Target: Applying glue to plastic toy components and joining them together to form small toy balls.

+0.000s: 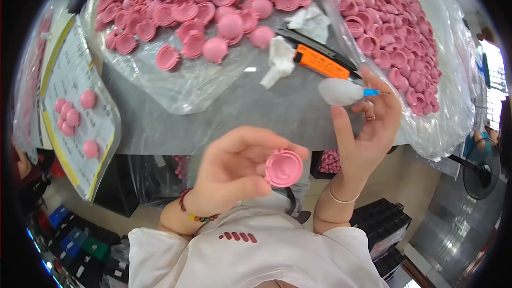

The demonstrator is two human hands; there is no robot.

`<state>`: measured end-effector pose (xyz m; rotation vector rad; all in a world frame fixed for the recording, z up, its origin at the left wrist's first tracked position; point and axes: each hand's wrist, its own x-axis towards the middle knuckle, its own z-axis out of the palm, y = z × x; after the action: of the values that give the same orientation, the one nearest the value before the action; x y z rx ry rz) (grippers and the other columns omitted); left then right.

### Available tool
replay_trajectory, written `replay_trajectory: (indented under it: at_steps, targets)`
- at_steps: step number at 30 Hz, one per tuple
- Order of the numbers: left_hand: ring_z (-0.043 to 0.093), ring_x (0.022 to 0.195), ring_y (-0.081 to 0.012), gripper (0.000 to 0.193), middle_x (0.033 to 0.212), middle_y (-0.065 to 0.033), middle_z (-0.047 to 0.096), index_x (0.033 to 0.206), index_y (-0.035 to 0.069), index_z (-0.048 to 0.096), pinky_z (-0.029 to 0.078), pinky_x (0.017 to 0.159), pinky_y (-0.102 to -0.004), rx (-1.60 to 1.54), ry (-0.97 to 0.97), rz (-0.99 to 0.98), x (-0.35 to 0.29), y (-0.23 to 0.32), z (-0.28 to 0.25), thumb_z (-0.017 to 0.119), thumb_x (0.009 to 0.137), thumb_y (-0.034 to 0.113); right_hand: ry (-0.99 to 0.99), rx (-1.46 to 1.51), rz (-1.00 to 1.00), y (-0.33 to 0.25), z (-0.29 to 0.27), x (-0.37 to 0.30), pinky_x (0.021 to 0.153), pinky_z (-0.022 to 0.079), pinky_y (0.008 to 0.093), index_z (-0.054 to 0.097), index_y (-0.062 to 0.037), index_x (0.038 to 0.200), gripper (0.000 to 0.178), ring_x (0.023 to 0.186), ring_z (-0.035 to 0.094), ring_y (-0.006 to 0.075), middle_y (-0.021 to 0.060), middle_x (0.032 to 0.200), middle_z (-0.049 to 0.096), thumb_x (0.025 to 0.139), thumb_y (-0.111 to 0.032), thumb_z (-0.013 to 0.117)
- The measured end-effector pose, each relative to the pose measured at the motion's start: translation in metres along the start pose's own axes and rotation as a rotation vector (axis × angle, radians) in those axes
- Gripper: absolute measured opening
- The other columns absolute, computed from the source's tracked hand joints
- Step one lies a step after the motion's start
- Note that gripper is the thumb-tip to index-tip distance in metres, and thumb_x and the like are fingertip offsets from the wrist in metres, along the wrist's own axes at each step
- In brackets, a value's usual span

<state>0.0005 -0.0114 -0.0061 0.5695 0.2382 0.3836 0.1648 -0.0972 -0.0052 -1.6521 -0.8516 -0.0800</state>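
Observation:
My left hand holds a small pink round plastic cup between thumb and fingers, its hollow side facing up, in front of my shirt. Over the table's right side, my right hand has thumb and fingers around a white squeeze bottle. The bottle lies sideways, and its blue needle tip points right, across my fingers. Just beyond the bottle are an orange and black box-shaped item and a crumpled white tissue.
Pink round shells are heaped on clear plastic at the back, some spread toward me. Another pink heap fills a clear bag at right. Several pink domes sit on a printed sheet at left. Below right stand black crates.

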Motion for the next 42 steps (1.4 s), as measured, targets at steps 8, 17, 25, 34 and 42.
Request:
replay_trajectory:
  at_steps: [8,17,25,34,42]
  targets:
    - [0.053,0.097,-0.0240,0.040,0.103,-0.0219,0.053,0.100,-0.008,0.050,0.044,0.083,-0.0322,0.717,0.034,0.411,0.003,0.012,-0.006,0.064,0.063,-0.010,0.099,-0.753,-0.038,0.033,-0.085,0.055,0.065,0.039,0.0214,0.053,0.0006,0.098,0.027,0.082,0.050,0.0112,0.0070,0.097,0.056,0.071,-0.003,0.059]
    - [0.053,0.098,-0.0239,0.043,0.106,-0.0222,0.052,0.105,-0.007,0.045,0.043,0.084,-0.0325,0.406,-0.028,0.302,0.003,0.011,-0.012,0.064,0.066,-0.007,-0.006,-0.633,-0.029,0.020,-0.093,0.052,0.066,0.042,0.0271,0.058,-0.0014,0.098,0.027,0.077,0.053,0.0174,0.0084,0.094,0.058,0.071,-0.006,0.060]
    - [0.054,0.098,-0.0222,0.043,0.108,-0.0233,0.051,0.106,-0.006,0.045,0.044,0.083,-0.0321,0.353,-0.070,0.256,0.006,0.008,-0.012,0.064,0.068,-0.006,0.173,-0.430,-0.050,0.033,-0.065,0.047,0.061,0.041,0.0226,0.059,0.0001,0.095,0.023,0.074,0.051,0.0134,0.0108,0.088,0.058,0.074,-0.008,0.061]
    - [0.056,0.090,-0.0206,0.046,0.103,-0.0270,0.051,0.102,-0.004,0.045,0.046,0.076,-0.0273,0.403,-0.051,0.235,0.006,0.006,-0.005,0.071,0.065,0.006,-0.360,-0.417,0.009,-0.021,-0.027,-0.013,0.051,0.037,0.0199,0.058,0.0022,0.083,0.031,0.061,0.048,0.0106,0.0077,0.075,0.054,0.054,-0.001,0.068]
    - [0.056,0.092,-0.0225,0.042,0.104,-0.0281,0.051,0.101,-0.006,0.046,0.046,0.079,-0.0307,0.319,-0.001,0.119,0.006,0.008,-0.005,0.068,0.066,-0.001,-0.542,-0.396,0.021,-0.024,-0.032,-0.006,0.055,0.043,0.0238,0.060,0.0016,0.084,0.031,0.063,0.053,0.0173,0.0097,0.082,0.054,0.053,0.000,0.068]
